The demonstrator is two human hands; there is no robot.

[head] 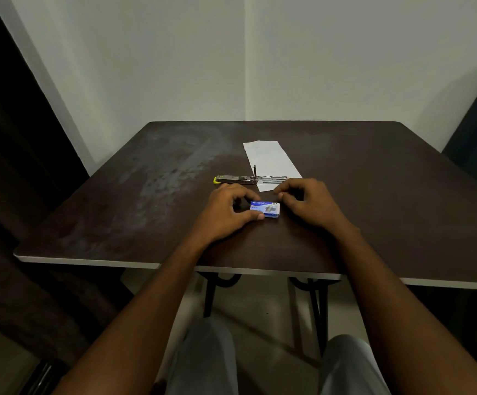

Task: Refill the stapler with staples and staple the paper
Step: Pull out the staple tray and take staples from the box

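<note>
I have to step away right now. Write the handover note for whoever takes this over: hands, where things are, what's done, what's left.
Left hand: thumb and fingers pinch the blue staple box, which sits on the table.
Right hand: fingers curled at the box's right end; whether they hold anything is unclear.
Stapler: lies swung open flat beyond the hands, its right end over the paper.
Done: stapler opened.
Left: take staples out of the box, load them, close the stapler, staple the paper.
</note>
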